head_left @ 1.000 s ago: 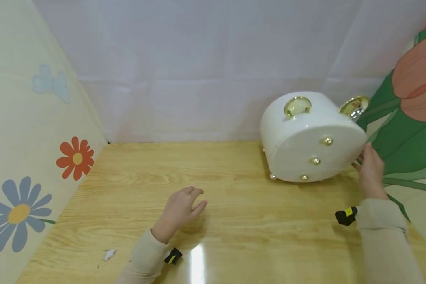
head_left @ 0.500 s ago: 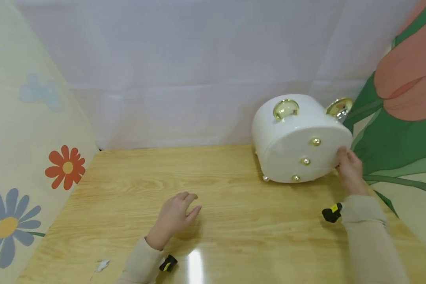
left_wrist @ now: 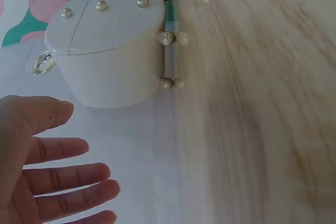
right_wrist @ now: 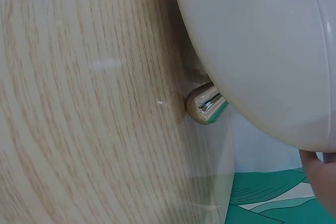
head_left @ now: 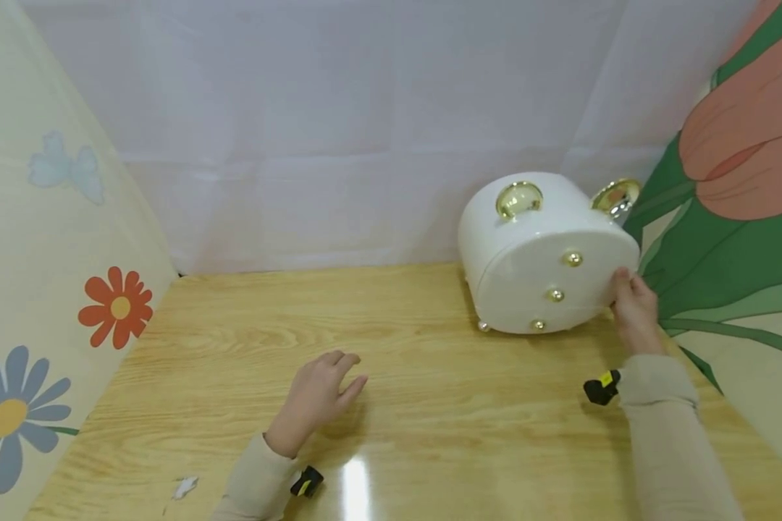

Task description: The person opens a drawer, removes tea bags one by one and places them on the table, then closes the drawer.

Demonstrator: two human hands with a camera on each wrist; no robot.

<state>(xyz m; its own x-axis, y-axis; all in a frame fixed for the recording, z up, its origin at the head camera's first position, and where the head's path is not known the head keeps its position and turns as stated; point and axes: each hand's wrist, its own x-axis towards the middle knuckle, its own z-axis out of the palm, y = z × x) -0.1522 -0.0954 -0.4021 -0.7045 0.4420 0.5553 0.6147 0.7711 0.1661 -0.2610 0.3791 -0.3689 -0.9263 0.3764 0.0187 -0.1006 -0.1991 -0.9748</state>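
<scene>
A white rounded box [head_left: 521,278] stands on gold ball feet at the back right of the table. Gold knobs [head_left: 555,295] run up its flat front, and two gold dish-shaped pieces [head_left: 518,201] rise from its top like ears. My right hand [head_left: 636,312] grips the box's right side, thumb on the front face and fingers behind the edge, mostly hidden. In the right wrist view only part of that hand [right_wrist: 321,179] shows under the box. My left hand [head_left: 316,394] hovers over the middle of the table, fingers apart and relaxed, holding nothing.
The wood-grain table [head_left: 404,376] meets a pale cloth backdrop [head_left: 300,145] behind. Flower-printed panels stand at the left [head_left: 52,289] and right [head_left: 749,239], the right one close beside the box. A small white scuff [head_left: 185,487] marks the front left.
My right hand has brought its thumb from beside the box onto the front face. The head view has shifted slightly; the left hand keeps its pose.
</scene>
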